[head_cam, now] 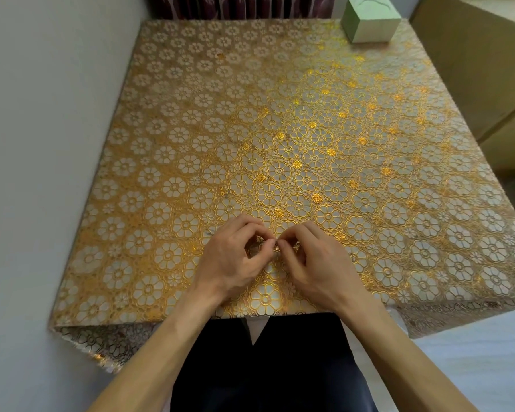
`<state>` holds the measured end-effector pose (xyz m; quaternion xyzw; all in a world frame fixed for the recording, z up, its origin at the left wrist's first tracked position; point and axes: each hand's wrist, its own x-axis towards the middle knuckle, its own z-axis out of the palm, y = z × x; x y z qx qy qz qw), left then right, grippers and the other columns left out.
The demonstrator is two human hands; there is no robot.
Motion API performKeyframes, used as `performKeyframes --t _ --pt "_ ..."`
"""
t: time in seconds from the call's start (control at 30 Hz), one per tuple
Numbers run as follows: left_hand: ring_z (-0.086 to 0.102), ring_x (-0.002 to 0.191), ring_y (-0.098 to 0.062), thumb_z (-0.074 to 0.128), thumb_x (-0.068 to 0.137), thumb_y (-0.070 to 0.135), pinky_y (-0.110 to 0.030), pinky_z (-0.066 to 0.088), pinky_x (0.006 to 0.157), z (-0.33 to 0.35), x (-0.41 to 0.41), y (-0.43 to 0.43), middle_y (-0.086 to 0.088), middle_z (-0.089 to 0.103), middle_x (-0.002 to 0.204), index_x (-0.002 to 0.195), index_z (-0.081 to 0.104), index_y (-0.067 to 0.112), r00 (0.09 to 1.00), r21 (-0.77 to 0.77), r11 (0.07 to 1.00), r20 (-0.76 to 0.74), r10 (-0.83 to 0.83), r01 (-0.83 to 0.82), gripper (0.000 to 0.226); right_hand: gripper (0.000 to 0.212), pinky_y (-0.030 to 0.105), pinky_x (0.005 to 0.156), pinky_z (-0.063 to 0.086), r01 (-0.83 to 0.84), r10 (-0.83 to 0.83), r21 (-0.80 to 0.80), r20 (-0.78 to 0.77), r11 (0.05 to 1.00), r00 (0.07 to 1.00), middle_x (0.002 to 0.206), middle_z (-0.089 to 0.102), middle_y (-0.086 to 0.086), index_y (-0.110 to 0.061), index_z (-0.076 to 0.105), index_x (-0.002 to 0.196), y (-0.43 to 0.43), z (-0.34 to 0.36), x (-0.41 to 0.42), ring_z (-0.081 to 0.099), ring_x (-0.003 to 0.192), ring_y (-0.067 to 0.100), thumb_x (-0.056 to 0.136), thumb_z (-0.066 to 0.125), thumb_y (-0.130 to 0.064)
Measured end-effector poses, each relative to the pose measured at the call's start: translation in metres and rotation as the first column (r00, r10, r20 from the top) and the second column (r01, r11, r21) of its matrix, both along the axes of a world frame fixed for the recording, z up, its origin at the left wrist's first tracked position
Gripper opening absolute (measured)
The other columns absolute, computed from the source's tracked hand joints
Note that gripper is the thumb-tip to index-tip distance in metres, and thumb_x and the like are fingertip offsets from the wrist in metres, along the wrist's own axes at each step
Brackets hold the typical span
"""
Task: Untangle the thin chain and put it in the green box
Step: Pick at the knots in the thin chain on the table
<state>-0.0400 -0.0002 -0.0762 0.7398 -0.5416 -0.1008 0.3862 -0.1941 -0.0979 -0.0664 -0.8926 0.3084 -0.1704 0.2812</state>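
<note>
Two hands meet, a left hand and a right hand; one barely visible thin chain, one green box, one counter.

The tablecloth looks like embossed plastic, its raised flower outlines in gold foil, glossy and bright on the right side, duller on the left. The green box is smooth and matt, like card. The curtain behind is dark woven cloth. The wall is matt and smooth. The brown panel on the right looks like matt cardboard. The trousers are dark, matt cloth. The chain is too fine to judge.
</note>
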Motion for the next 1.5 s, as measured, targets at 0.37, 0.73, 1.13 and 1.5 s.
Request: performKeyframes --t 0.37,0.73,1.13,1.5 --pt "0.061 0.099 -0.003 0.067 0.085 0.038 -0.019 0.049 0.082 0.0069 0.0018 0.0 0.018 0.066 0.098 0.086 0.074 0.025 0.984 0.073 0.997 -0.174 0.038 -0.026 0.015 0.014 0.02 0.064 0.04 0.009 -0.012 0.05 0.056 0.999 0.998 0.093 0.055 -0.015 -0.025 0.06 0.097 -0.0016 0.0015 -0.0014 0.047 0.065 -0.002 0.097 0.053 -0.037" --pt "0.063 0.094 -0.004 0.069 0.083 0.038 -0.018 0.048 0.077 0.0087 0.0012 0.0003 0.019 0.066 0.095 0.082 0.074 0.027 0.975 0.042 0.997 -0.213 0.066 -0.058 0.012 0.008 0.024 0.062 0.048 0.073 -0.093 0.127 0.165 0.989 0.982 0.09 0.06 -0.02 -0.026 0.066 0.093 0.0052 0.004 -0.0016 0.059 0.063 0.011 0.09 0.066 -0.034" --pt "0.064 0.095 -0.005 0.066 0.083 0.044 -0.024 0.051 0.078 0.006 0.0023 0.0005 0.02 0.065 0.095 0.083 0.074 0.028 0.978 0.029 0.998 -0.202 0.059 -0.054 0.019 0.007 0.025 0.065 0.048 0.104 -0.116 0.13 0.086 0.986 0.989 0.084 0.062 -0.018 -0.029 0.068 0.089 0.0062 0.0059 0.0061 0.056 0.064 0.003 0.089 0.066 -0.036" --pt "0.063 0.097 -0.005 0.067 0.08 0.043 -0.03 0.053 0.082 0.0067 0.0018 0.0009 0.022 0.065 0.095 0.081 0.073 0.032 0.976 0.035 0.998 -0.208 0.059 -0.053 0.013 0.004 0.021 0.061 0.045 0.086 -0.123 0.224 0.156 0.971 0.98 0.081 0.063 -0.016 -0.028 0.067 0.082 0.0046 0.0034 0.0044 0.059 0.065 0.009 0.086 0.069 -0.029"
